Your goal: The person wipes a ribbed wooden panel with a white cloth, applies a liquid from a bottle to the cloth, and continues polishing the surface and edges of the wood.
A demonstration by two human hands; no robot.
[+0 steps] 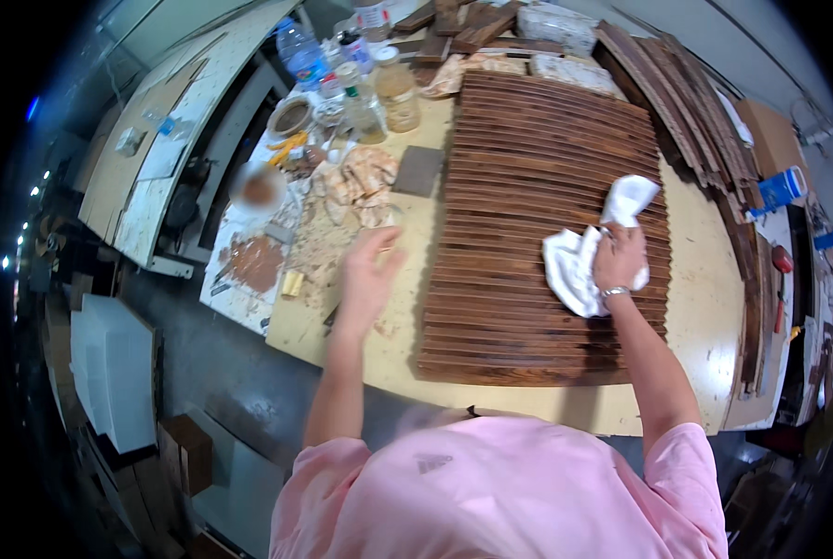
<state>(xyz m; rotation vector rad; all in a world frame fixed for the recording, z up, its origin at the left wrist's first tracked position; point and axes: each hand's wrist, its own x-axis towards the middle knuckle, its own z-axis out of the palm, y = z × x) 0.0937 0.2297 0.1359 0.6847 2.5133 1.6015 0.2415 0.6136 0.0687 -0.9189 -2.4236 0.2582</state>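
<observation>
A long row of dark brown curved wooden slats (528, 186) lies side by side on a pale workbench (696, 307). My right hand (620, 261) grips a crumpled white cloth (580, 265) and presses it onto the slats near their right ends. My left hand (370, 270) hovers over the bench just left of the slats, fingers loosely apart, close to a small pale object whose hold I cannot make out. Stained rags (361, 182) lie just beyond it.
Jars and bottles (393, 88), a plastic water bottle (300, 51), a bowl (291, 116) and a grey sanding block (418, 170) crowd the far left of the bench. More dark slats (687, 102) are stacked at the right. Reddish powder (253, 261) covers a side board.
</observation>
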